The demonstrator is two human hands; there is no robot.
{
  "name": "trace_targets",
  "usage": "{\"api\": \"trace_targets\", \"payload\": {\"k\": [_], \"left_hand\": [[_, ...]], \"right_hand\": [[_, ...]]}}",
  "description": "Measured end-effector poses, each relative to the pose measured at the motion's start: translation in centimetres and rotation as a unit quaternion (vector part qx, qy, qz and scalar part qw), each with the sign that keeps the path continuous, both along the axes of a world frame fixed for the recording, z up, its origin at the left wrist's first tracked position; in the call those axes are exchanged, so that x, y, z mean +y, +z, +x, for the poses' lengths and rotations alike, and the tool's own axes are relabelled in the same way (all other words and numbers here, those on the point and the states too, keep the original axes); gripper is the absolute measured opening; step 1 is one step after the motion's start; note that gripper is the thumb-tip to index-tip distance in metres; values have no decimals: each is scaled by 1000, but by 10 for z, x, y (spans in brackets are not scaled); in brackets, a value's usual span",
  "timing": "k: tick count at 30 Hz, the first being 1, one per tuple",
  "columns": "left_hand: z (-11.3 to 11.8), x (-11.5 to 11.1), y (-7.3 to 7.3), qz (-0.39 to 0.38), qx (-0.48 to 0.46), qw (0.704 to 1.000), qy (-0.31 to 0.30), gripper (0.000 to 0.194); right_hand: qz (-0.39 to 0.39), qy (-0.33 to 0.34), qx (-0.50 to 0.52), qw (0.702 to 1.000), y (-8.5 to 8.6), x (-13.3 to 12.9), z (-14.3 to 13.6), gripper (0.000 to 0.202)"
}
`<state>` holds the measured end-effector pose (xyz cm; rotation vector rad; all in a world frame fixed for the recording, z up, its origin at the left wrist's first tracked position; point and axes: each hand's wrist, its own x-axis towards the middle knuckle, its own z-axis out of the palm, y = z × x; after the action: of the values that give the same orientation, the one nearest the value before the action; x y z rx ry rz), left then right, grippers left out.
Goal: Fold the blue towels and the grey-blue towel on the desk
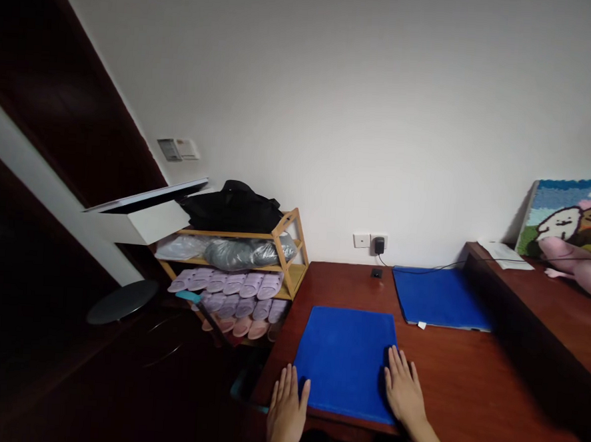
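Observation:
A blue cloth [347, 361] lies flat and smooth on the reddish-brown table [471, 378], close to its front edge. At the cloth's lower left corner my left hand [288, 407] rests palm down, fingers stretched out and thumb apart, holding nothing. Along the right edge of the cloth lies my right hand [404, 386], also palm down with its fingers extended and nothing in it. A second blue cloth [441, 296], with a small white tag at its near edge, lies further back on the table to the right.
A wooden rack [286, 247] with slippers [231, 282], plastic-wrapped items and a black bag [233, 207] stands left of the table. A black plug [379, 245] with a cable is in the wall socket. On the raised right shelf are a pink plush [585, 272] and a picture [571, 214].

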<state>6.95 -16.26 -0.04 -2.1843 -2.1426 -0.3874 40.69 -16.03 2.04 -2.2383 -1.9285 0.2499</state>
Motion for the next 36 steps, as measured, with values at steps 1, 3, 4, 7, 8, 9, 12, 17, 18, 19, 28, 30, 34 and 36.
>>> {"api": "trace_targets", "payload": {"k": [1, 3, 4, 7, 8, 9, 12, 17, 18, 19, 28, 30, 34, 36], "left_hand": [[6, 7, 6, 6, -6, 1000, -12, 74], [27, 27, 24, 11, -17, 998, -62, 70], [40, 41, 33, 10, -21, 995, -99, 68], [83, 88, 54, 0, -24, 981, -195, 67], [94, 104, 57, -8, -22, 976, -215, 67], [101, 119, 57, -21, -19, 974, -226, 68], [99, 159, 48, -64, -5, 973, -220, 70], [45, 190, 24, -60, 7, 985, -162, 67], [35, 191, 21, -55, 5, 987, -150, 67], [28, 192, 20, -51, 3, 989, -141, 68], [11, 184, 15, -32, -35, 996, -72, 68], [-7, 171, 5, -19, -63, 995, -75, 67], [-43, 132, -6, 24, -136, 984, -110, 58], [-46, 109, 0, 45, -153, 979, -131, 53]], "right_hand": [[7, -3, 0, 1000, 5, 12, 4, 68], [4, -15, 1, 1000, 16, 41, 10, 67], [-5, -22, 3, 1000, 20, 55, 12, 67], [-37, -31, 5, 999, 19, 88, 15, 67], [-39, -33, 2, 999, 15, 95, 15, 67], [-36, -31, -1, 999, 9, 99, 15, 68], [-19, -23, -9, 1000, -7, 102, 16, 69], [-5, -24, -35, 999, -16, 103, 16, 69], [-3, -22, -43, 999, -16, 104, 16, 69], [-1, -20, -49, 999, -16, 105, 16, 69], [-17, -25, 5, 1000, 1, 109, 15, 67], [1, -32, 24, 999, 6, 96, 18, 66], [81, -10, 34, 996, 0, 37, 22, 61], [104, 12, 38, 994, -11, -1, 19, 59]]}}
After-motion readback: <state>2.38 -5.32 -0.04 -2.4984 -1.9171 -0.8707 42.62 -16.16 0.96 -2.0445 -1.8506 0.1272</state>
